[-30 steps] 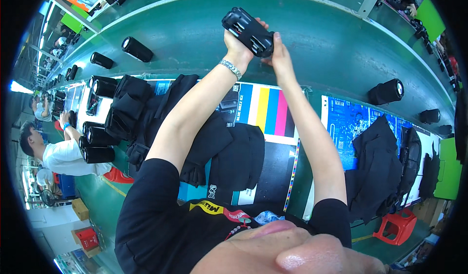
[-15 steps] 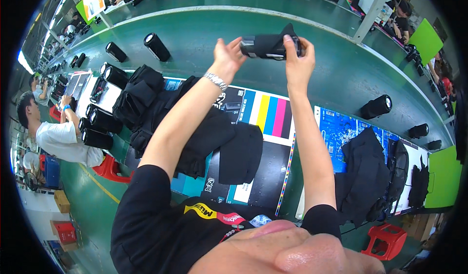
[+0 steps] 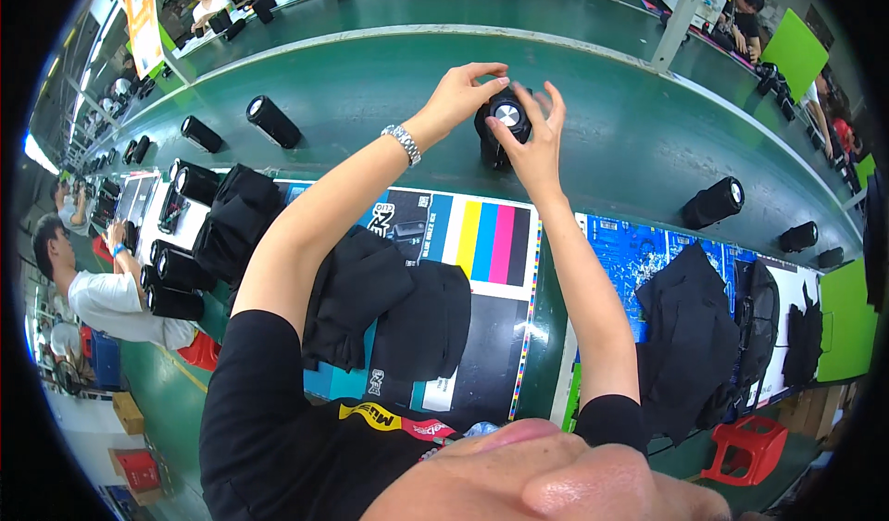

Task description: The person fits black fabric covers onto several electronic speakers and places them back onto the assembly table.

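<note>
A black cylindrical speaker is between my hands above the green bench, with its silver round end turned up toward me. My left hand comes from the left, thumb and fingertips closed at the speaker's far upper rim. My right hand is around the near right side of that end. Its thumb lies against the rim, while the raised fingers are partly blurred. The speaker's lower end is dark, and I cannot tell whether it rests on the bench.
Black cloth pieces lie on printed sheets in front of me, with another black cloth pile at the right. More speakers stand along the green bench. A co-worker sits at the left. A red stool stands lower right.
The speaker has turned from lying sideways to showing its round end and has moved lower. My left hand has come over to its rim; my right hand has shifted its hold.
</note>
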The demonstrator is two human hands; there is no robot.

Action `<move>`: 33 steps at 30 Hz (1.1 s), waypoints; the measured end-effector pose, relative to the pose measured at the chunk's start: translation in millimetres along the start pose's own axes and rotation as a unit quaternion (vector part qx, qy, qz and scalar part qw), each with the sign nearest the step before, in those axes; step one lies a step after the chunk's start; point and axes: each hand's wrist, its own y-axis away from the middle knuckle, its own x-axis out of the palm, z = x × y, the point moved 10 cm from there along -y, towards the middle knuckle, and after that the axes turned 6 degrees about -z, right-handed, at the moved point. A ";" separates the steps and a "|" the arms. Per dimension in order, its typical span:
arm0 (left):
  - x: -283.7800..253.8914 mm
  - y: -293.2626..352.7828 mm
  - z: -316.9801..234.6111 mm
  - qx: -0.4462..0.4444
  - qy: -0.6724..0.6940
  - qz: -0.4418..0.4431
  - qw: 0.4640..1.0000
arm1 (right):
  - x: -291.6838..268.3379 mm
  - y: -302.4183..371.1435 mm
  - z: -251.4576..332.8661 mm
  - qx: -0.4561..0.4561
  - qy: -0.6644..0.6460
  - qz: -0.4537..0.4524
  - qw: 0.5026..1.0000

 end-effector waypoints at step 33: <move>82.6 -20.5 58.7 -0.139 0.308 -0.101 0.936 | 44.2 -24.0 -131.3 0.468 -0.367 0.036 0.803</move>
